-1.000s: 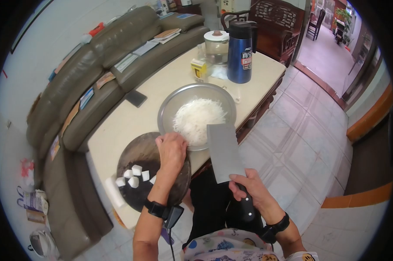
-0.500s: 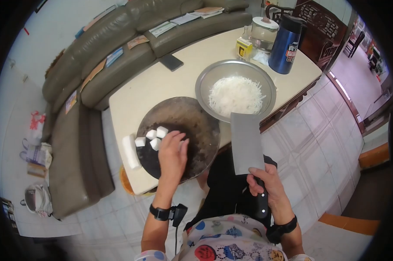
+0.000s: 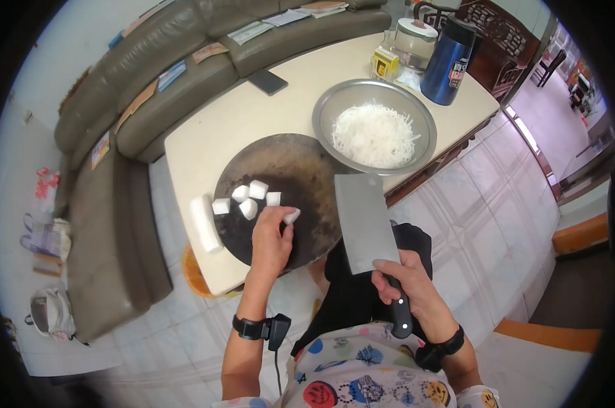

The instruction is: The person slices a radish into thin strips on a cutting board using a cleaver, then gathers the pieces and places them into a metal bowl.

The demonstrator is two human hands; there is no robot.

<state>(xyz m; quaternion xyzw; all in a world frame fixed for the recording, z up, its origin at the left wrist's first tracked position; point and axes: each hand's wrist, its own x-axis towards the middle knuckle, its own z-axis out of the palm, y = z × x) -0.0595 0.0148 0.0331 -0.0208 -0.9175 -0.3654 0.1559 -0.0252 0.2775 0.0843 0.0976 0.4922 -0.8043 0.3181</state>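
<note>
Stretching away beyond both hands, the pale surface (image 3: pixel 205 146) carries a dark round cutting board (image 3: pixel 300 177) and, past it, a metal bowl (image 3: pixel 396 98) of white shreds. A cleaver (image 3: pixel 363 223) is clenched by its black handle in the right hand (image 3: pixel 409 285), blade flat and pointing toward the bowl. The left hand (image 3: pixel 272 238) rests on the board, its grip pinching one white chunk (image 3: pixel 291 217). Four more white cubes (image 3: pixel 249 198) lie just beyond its fingertips.

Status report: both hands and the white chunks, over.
Left hand on white chunk, round dark board. Right hand grips steel cleaver, raised. Four chunks loose; nothing blocking.
</note>
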